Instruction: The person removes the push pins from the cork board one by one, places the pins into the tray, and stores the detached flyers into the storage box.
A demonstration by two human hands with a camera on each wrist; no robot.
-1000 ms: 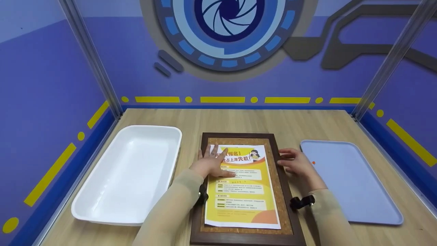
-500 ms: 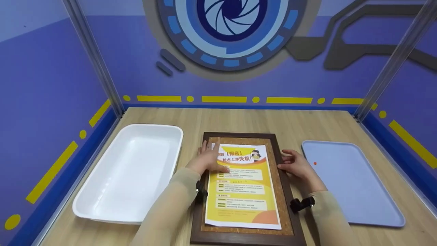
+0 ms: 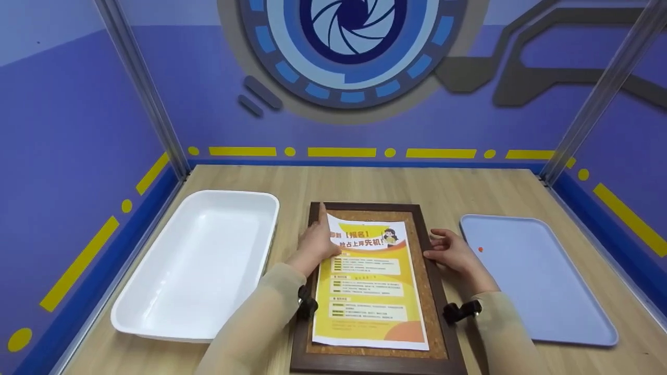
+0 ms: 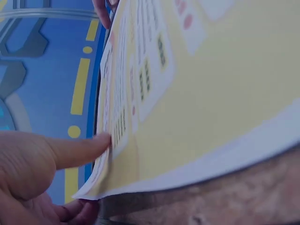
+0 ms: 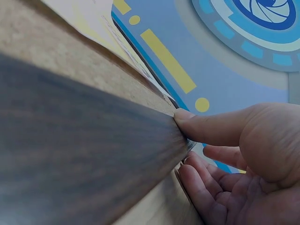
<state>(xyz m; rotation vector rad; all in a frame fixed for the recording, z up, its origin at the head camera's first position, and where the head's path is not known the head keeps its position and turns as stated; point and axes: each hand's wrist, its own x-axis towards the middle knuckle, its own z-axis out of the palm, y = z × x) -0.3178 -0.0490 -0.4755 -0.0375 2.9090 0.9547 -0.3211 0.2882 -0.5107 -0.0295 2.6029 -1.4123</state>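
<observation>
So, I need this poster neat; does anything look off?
Yes: the poster sits off-centre on the corkboard, nearer the left side, its far left corner lifted. An orange spot breaks the plain lilac tray.

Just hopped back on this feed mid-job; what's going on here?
A person is handling a yellow printed poster that lies on a brown-framed cork board. The left hand has its thumb on the sheet near the upper-left corner; its other fingers are too hidden to place. The right hand grips the frame's right edge. A deep white tray sits left, a shallow pale-blue tray right.
</observation>
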